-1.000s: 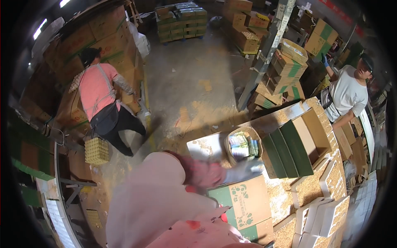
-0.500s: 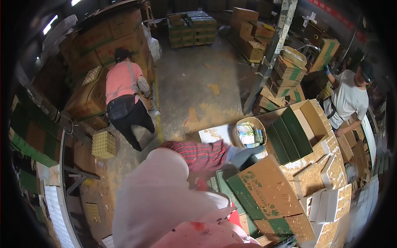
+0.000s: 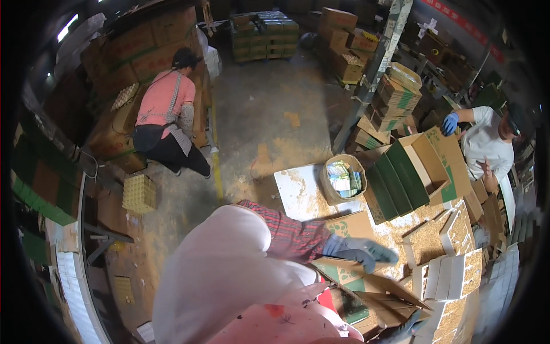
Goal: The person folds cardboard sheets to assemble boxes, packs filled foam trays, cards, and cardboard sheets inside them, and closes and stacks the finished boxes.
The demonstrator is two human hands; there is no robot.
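My left hand (image 3: 369,252), in a grey-blue glove below a red plaid sleeve, reaches over a brown and green cardboard box (image 3: 349,274). Its fingers stretch out to the right and the thumb hangs apart from them, slightly smeared by motion. The box stands open in front of me with its flaps raised at several angles; a brown flap (image 3: 395,289) leans toward the right. At the lower edge my right hand (image 3: 405,328), dark and mostly in shadow, is close to that flap. Its fingers cannot be made out.
A round basket (image 3: 329,192) of small packets stands on the worktop beyond my left hand. Green dividers (image 3: 398,183) and white foam trays (image 3: 450,278) lie to the right. A co-worker (image 3: 487,143) stands at the right holding cardboard; another person (image 3: 166,112) bends at the left beside boxes.
The box's large panel has tipped down and its inside and flaps now show. My left hand has moved right and nearer. The co-worker's cardboard has come down beside the green dividers.
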